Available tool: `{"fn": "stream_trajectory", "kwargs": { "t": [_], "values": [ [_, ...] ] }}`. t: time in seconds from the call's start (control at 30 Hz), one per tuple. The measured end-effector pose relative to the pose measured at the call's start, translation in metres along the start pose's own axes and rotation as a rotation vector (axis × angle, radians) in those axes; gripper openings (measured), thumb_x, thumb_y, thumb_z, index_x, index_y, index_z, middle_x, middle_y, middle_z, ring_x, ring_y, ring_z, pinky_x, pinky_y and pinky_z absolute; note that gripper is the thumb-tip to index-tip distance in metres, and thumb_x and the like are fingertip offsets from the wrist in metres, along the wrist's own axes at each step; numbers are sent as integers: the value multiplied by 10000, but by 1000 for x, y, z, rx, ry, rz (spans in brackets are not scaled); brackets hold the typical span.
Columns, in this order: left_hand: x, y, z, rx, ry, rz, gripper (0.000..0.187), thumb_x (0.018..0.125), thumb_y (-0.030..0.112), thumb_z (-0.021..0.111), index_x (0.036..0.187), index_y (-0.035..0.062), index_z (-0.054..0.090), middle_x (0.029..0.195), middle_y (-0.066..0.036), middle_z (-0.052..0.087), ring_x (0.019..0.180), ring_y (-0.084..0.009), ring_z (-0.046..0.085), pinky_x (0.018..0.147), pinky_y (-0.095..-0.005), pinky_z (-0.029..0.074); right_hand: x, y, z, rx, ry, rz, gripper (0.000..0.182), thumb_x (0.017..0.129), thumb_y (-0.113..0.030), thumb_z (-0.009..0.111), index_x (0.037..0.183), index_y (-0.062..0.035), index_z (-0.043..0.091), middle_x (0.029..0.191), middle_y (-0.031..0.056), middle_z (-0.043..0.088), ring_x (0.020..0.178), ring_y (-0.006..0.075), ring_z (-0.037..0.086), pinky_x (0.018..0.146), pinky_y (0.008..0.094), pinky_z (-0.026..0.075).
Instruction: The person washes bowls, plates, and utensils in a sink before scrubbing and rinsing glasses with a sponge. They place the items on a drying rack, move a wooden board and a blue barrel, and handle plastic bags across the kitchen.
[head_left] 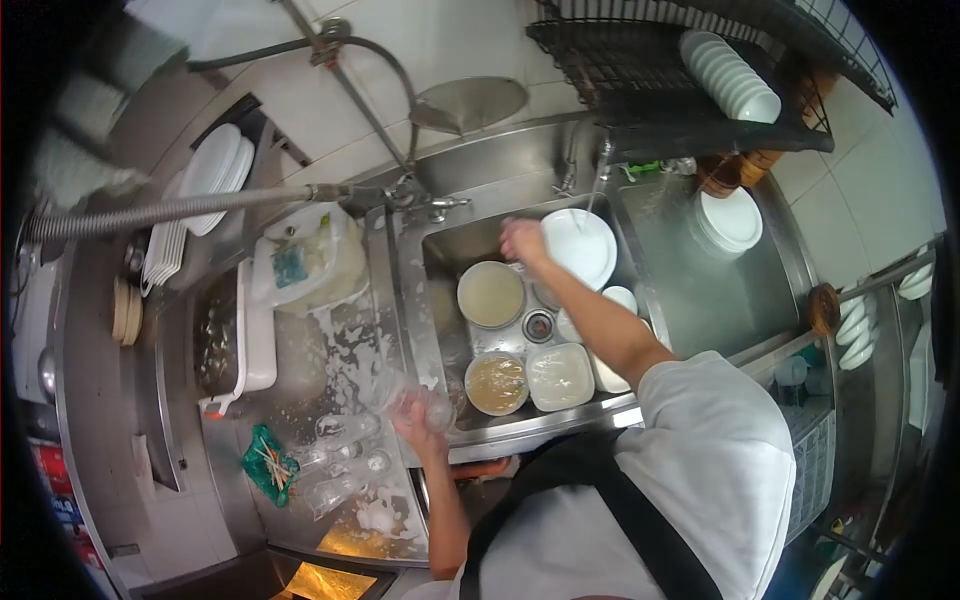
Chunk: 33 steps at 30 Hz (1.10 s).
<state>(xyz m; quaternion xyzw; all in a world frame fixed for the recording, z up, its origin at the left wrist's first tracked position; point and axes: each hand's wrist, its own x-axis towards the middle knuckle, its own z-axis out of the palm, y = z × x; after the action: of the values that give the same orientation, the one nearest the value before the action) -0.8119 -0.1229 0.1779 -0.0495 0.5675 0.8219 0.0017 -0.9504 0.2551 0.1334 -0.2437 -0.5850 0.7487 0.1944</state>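
Observation:
My left hand [422, 425] is wrapped round a clear glass vessel [437, 408] above the soapy counter beside the sink. Motion blurs the glass, so its exact shape does not show. Over the left part of the sink, my right hand [522, 241] hovers left of a white plate [580, 248] under the tap stream; whether its fingers are closed is not clear. Below it sit a round tub of cloudy liquid [491, 295], a tub of brownish liquid [496, 384] and a white square container [560, 377]. Several clear glass bottles [335, 490] lie on the counter.
A second, water-filled basin [690, 290] on the right holds stacked white plates [730, 220]. Left of the sink stand a plastic tub [310, 255] and a green bag with sticks [270, 465]. A hose [180, 208] crosses above; a black rack [640, 90] overhangs the back.

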Motion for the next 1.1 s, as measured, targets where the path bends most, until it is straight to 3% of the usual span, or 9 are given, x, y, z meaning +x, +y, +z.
{"fn": "stream_trajectory", "kwargs": {
  "t": [0.1, 0.27, 0.37, 0.43, 0.57, 0.77, 0.87, 1.03, 1.1],
  "values": [
    [-15, -24, 1, 34, 0, -26, 613, 815, 194, 740, 1305, 2, 426, 1207, -125, 543, 1071, -259, 581, 915, -432, 522, 62, -17, -101, 130, 339, 33, 213, 905, -80, 444, 852, -20, 642, 654, 105, 622, 518, 188, 585, 459, 328, 491],
    [-44, -24, 67, -20, -44, -75, 631, 809, 175, 740, 1335, 14, 430, 1223, -114, 541, 1120, -244, 544, 983, -399, 456, 112, -71, -173, 53, 220, 116, 184, 904, -70, 465, 894, 26, 621, 738, 165, 636, 628, 274, 643, 587, 418, 567],
    [-57, -43, 87, 18, -6, -52, 636, 803, 191, 746, 1328, 18, 432, 1220, -110, 535, 1124, -247, 540, 986, -397, 449, 132, -62, -208, -936, 618, -565, 196, 878, -108, 527, 974, 25, 635, 908, 183, 679, 914, 334, 680, 841, 465, 551],
    [-71, -50, 110, 81, 39, -16, 649, 802, 231, 750, 1321, 19, 422, 1201, -105, 526, 1087, -260, 561, 952, -413, 483, 161, -36, -232, -929, 867, -123, 252, 881, -186, 549, 1039, -26, 661, 1068, 146, 677, 1076, 292, 635, 946, 422, 499],
    [-96, -64, 129, 119, -2, -36, 654, 789, 201, 758, 1324, 15, 433, 1220, -103, 536, 1120, -247, 540, 988, -377, 437, 172, -27, -260, -1026, 527, 366, 306, 862, -292, 587, 1087, -120, 703, 1188, 88, 671, 1159, 248, 612, 970, 380, 490],
    [-120, -70, 155, 202, 36, -48, 633, 791, 148, 762, 1322, 17, 444, 1225, -114, 567, 1130, -221, 553, 1001, -369, 434, 140, -27, -269, -1650, 479, -263, 369, 758, -474, 708, 935, -156, 769, 970, 106, 736, 952, 280, 706, 815, 435, 542],
    [-121, -73, 165, 242, 13, -100, 623, 790, 133, 788, 1300, 30, 445, 1185, -109, 585, 1109, -214, 570, 985, -369, 453, 149, -38, -255, -1811, 434, -35, 499, 786, -511, 690, 1112, -133, 701, 1157, 106, 681, 1075, 259, 647, 880, 457, 497],
    [-113, -72, 184, 249, -74, 9, 685, 744, 147, 841, 1262, 56, 402, 1177, -97, 532, 1098, -206, 549, 953, -382, 466, 194, -31, -237, -726, 466, -600, 465, 893, -216, 655, 1259, 54, 556, 1342, 172, 563, 1205, 283, 525, 1036, 414, 401],
    [-113, -66, 190, 256, -56, 48, 681, 753, 165, 836, 1256, 58, 391, 1188, -103, 516, 1106, -203, 540, 948, -379, 464, 142, -65, -209, 89, 335, -378, 465, 890, -167, 640, 1276, 66, 527, 1333, 188, 553, 1219, 281, 510, 1047, 408, 386]
  ]
}}
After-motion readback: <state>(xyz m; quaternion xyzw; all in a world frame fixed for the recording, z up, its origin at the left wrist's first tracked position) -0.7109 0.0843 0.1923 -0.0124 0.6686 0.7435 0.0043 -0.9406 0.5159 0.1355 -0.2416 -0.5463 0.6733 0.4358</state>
